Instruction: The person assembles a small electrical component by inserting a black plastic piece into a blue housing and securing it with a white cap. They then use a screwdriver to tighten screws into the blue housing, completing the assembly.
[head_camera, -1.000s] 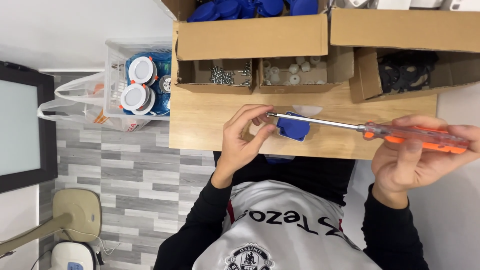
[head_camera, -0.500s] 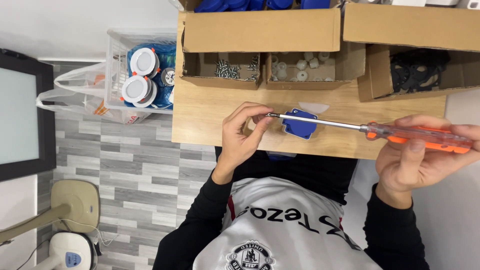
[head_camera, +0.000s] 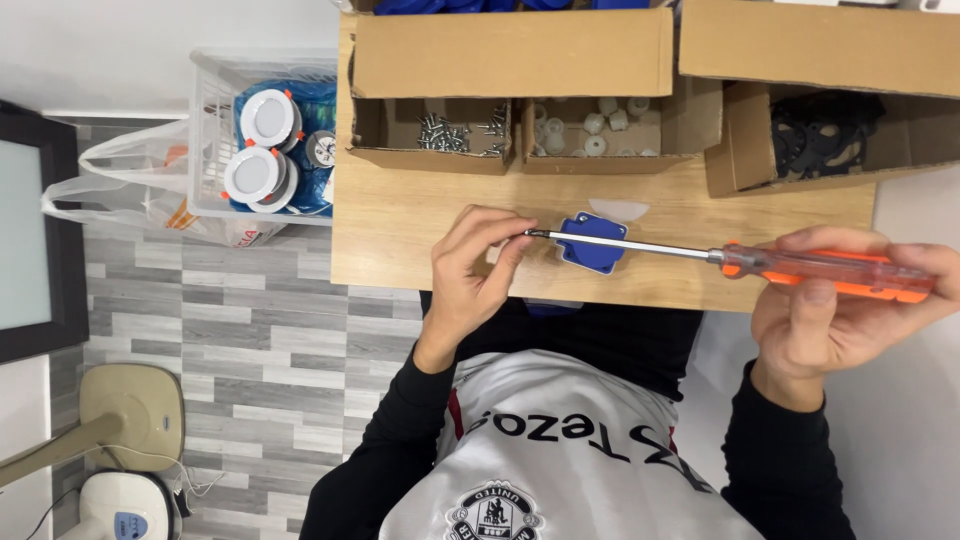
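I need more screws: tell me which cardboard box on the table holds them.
The leftmost open box, with small silvery screws; its neighbour holds white round parts, the right one black pieces.

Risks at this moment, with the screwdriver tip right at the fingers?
1. The screwdriver tip sits at the left hand fingertips; a slip might jab them.
2. The right hand holds only the far handle end, so the long shaft may wobble.
3. The blue part lies near the table edge and might get knocked off.
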